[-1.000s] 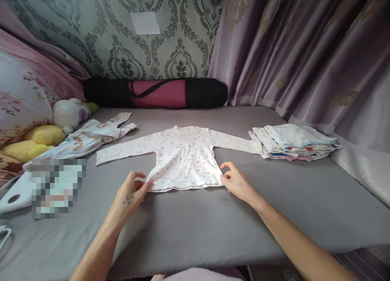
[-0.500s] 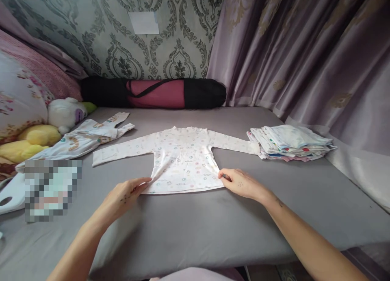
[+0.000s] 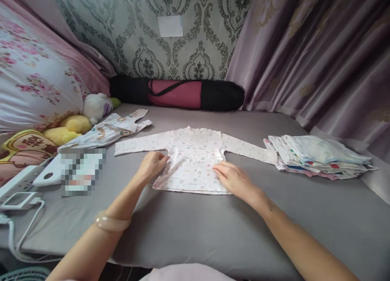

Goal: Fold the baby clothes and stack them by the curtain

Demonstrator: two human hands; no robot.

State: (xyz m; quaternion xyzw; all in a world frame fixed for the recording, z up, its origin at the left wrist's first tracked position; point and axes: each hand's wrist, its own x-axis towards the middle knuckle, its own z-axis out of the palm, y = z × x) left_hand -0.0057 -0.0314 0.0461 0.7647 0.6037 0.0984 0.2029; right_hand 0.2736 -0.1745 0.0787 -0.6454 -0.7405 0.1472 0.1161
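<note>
From my far seat, I see a small white long-sleeved cotton shirt with tiny pictures (image 3: 193, 163) lying flat on the soft grey sheet (image 3: 198, 228). My left hand (image 3: 154, 164) has half-bent fingers at the shirt's side; I can't tell if they pinch it. My right hand (image 3: 233, 180) is partly curled over the other side; its grip is unclear too. The right sleeve's end meets a neat pile of folded, colourful-print cloth clothes (image 3: 319, 155). The left sleeve lies near a white cloth garment with brown prints (image 3: 105, 131). A long black-and-red cloth bag (image 3: 175, 94) lies behind.
</note>
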